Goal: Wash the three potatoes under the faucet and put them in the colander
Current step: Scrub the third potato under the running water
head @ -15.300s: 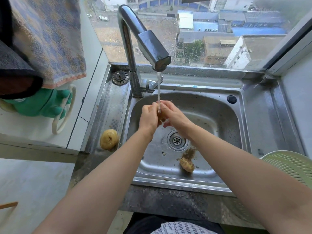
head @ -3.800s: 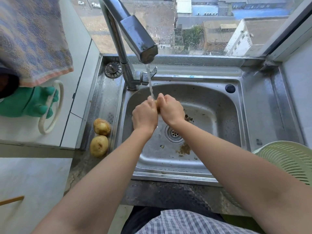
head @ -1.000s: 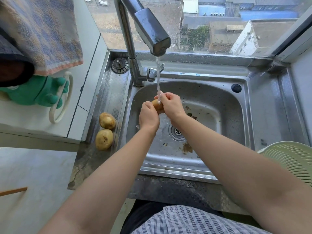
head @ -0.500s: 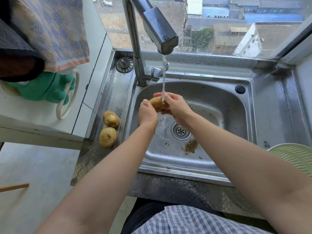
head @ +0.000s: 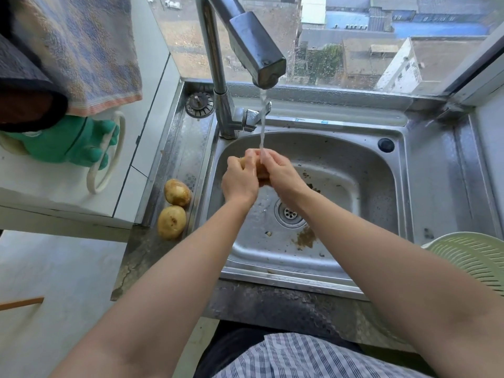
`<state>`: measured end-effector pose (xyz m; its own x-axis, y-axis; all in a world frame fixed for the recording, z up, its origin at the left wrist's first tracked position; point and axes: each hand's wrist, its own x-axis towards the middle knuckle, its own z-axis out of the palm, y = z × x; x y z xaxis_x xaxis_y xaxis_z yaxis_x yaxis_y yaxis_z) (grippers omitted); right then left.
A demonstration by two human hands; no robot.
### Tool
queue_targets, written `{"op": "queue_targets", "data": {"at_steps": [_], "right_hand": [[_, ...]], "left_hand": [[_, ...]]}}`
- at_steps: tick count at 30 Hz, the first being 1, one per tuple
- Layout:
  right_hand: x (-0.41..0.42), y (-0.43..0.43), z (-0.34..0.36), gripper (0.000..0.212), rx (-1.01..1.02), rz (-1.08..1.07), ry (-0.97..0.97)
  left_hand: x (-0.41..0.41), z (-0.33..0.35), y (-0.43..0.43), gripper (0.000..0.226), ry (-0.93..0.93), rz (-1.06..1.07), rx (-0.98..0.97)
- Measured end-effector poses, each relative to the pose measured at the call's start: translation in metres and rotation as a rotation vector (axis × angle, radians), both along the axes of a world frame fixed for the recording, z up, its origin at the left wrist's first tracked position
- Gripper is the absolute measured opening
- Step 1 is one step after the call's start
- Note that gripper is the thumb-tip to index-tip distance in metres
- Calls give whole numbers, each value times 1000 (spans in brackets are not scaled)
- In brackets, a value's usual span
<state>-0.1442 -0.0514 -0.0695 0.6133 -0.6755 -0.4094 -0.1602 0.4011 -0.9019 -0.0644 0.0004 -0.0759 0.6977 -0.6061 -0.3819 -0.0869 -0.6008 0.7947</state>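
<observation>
Both my hands hold one potato (head: pixel 260 171) over the steel sink (head: pixel 354 170), under the stream running from the faucet (head: pixel 255 47). My left hand (head: pixel 240 181) grips it from the left, my right hand (head: pixel 281 173) from the right, and the potato is mostly hidden between them. Two other potatoes lie on the sink's left ledge, one (head: pixel 177 192) behind the other (head: pixel 171 221). The pale green colander (head: pixel 474 257) sits at the right edge, its inside partly cut off.
A sink strainer plug (head: pixel 199 104) lies on the ledge left of the faucet base. Green rubber gloves (head: pixel 68 143) and towels hang at the left. Brown dirt lies near the drain (head: pixel 290 213). The window runs right behind the sink.
My hands have closed more around the potato, so less of it shows than half a second ago. It stays under the water. The two potatoes on the ledge have not moved.
</observation>
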Motion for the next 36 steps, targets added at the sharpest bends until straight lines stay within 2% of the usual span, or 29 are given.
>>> {"op": "queue_targets", "data": {"at_steps": [1,2,4,6,8,10,12,15,17,19,21,23,25,28,30,31,32,34,36], "right_hand": [[-5,3,-1,31,54,79,-86],[-8,5,-4,38,83,138,-138],[-9,8,-10,45,-10,178,-113],[-4,12,-9,32,-163,111,-19],[7,12,-8,15,-223,-17,59],[18,8,-8,28,-280,-195,179],[23,4,-6,32,-266,-232,230],[14,11,3,19,-138,-42,33],[5,13,1,24,-96,34,-50],[7,13,-2,18,-62,-56,-61],[15,10,0,7,23,-301,7],[22,5,1,17,106,-485,66],[23,7,4,20,45,-436,59],[18,14,3,6,-183,-196,-27],[13,15,-1,7,-276,-135,-39],[14,15,0,3,-264,-161,-38],[17,14,1,8,-225,-225,-14],[25,12,4,27,-80,-410,69],[33,9,6,37,36,-549,140]], "left_hand": [[5,0,-1,60,9,45,27],[9,-1,-2,58,42,104,59],[12,-3,-1,59,146,206,113],[12,-2,2,61,209,220,121],[6,3,5,66,207,134,63],[-5,6,6,75,170,47,-23],[-9,5,4,75,206,90,-43],[-2,6,3,52,377,270,42],[4,1,3,47,460,298,88],[-1,-1,4,53,374,211,34],[-8,-3,3,63,211,73,-55],[-15,-1,4,62,94,-12,-87],[-13,1,2,56,85,37,-55],[3,6,-4,44,457,217,78],[7,12,-1,44,579,158,179],[7,11,-1,48,578,118,179],[5,11,0,51,525,87,153],[-2,9,0,56,292,38,21],[-8,6,-1,57,54,-27,-22]]}}
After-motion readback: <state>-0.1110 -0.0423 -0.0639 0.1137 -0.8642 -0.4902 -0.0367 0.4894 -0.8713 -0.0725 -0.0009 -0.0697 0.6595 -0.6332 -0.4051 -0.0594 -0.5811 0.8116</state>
